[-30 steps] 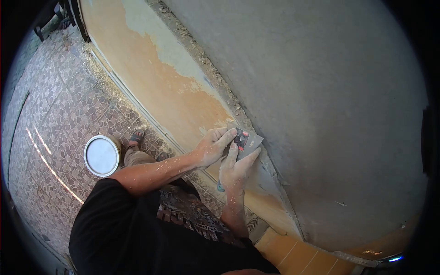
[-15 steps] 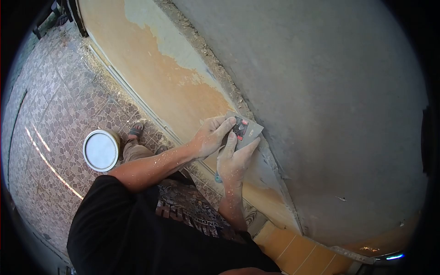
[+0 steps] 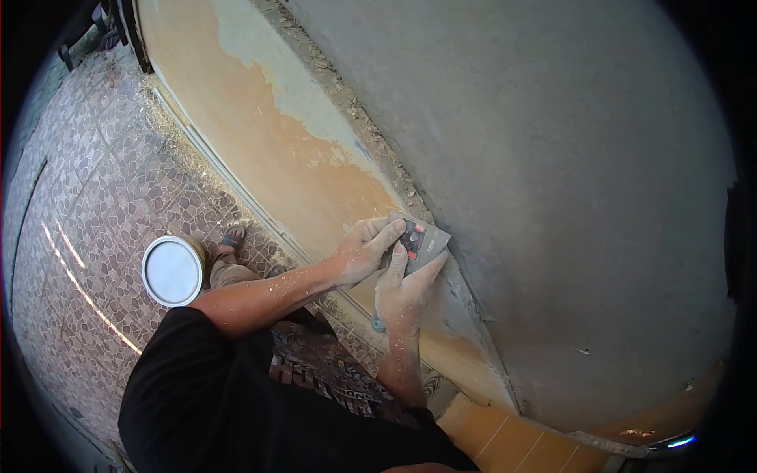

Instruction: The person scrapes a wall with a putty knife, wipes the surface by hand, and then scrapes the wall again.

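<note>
Between my two hands is a flat grey sheet [image 3: 433, 246] with a red-and-black printed patch; it looks like sandpaper, though I cannot be sure. My left hand [image 3: 363, 251] pinches its left end with the thumb on top. My right hand [image 3: 404, 293] grips the lower edge, its thumb near the print and its fingers along the near side. Pale dust coats both hands and flecks the forearms. Beyond the sheet runs the rough, chipped ledge [image 3: 371, 138] of a low wall with patchy orange paint [image 3: 260, 102].
A round container with a white top [image 3: 173, 270] stands on the stone-patterned floor [image 3: 102, 181] at left, near a sandalled foot [image 3: 233, 236]. Yellowish debris [image 3: 185, 138] lies along the wall's base. A broad grey surface [image 3: 568, 181] fills the right side. Orange tiles [image 3: 505, 433] lie at the bottom.
The view has tilted slightly, so the container appears a little lower. Both hands keep their grip on the grey sheet, with barely any shift.
</note>
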Demonstrator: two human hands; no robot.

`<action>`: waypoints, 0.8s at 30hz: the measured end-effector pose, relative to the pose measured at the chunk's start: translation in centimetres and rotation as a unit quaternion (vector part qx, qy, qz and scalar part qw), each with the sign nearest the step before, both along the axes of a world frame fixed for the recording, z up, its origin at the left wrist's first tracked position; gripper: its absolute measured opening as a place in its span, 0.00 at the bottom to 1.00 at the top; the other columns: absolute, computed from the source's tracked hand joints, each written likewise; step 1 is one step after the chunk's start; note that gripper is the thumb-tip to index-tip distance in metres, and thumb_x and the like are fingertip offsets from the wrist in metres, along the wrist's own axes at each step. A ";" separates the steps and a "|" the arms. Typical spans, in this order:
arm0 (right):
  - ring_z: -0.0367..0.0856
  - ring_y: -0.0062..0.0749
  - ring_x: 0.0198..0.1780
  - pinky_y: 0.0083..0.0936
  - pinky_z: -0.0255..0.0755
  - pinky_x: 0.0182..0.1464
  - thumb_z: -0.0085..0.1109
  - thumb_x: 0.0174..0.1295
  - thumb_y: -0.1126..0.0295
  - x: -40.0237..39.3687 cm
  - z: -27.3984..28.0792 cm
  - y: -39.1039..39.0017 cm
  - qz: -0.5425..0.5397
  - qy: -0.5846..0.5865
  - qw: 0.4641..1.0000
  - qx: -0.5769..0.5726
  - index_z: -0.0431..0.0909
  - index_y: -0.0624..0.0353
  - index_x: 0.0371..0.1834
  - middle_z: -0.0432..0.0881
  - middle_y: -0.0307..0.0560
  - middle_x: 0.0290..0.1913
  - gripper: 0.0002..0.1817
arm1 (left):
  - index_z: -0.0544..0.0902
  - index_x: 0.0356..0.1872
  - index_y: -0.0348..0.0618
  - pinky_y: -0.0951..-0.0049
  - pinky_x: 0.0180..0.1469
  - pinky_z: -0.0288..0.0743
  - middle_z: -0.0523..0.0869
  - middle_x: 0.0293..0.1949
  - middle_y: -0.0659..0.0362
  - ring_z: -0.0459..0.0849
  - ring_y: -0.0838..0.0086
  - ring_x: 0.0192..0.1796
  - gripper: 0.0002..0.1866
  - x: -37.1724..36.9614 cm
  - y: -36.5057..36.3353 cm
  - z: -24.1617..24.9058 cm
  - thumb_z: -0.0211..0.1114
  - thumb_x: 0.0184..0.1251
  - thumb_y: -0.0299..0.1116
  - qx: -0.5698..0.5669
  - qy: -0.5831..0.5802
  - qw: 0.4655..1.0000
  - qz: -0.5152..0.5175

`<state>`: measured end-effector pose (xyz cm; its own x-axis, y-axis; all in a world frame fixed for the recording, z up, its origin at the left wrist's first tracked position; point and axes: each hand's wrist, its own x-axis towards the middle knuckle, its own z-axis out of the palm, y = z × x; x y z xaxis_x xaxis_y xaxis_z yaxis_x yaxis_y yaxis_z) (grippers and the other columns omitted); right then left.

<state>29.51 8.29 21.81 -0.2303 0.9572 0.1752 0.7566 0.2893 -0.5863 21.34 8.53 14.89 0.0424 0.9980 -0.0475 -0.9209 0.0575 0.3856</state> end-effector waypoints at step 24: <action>0.81 0.49 0.55 0.37 0.73 0.56 0.55 0.71 0.65 0.0 -3.1 -0.3 -0.055 0.086 0.995 -0.020 0.49 0.81 0.67 0.76 0.67 0.56 0.34 | 0.82 0.41 0.40 0.84 0.27 0.69 0.82 0.30 0.67 0.74 0.89 0.27 0.18 -1.6 -0.2 -0.7 0.50 0.82 0.42 -0.034 0.161 0.986 0.005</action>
<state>29.53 7.97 18.73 -0.0941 0.9819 0.1646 0.6694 0.1848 -0.7195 19.72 8.30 14.20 0.0055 0.9924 -0.1230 -0.7521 0.0851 0.6535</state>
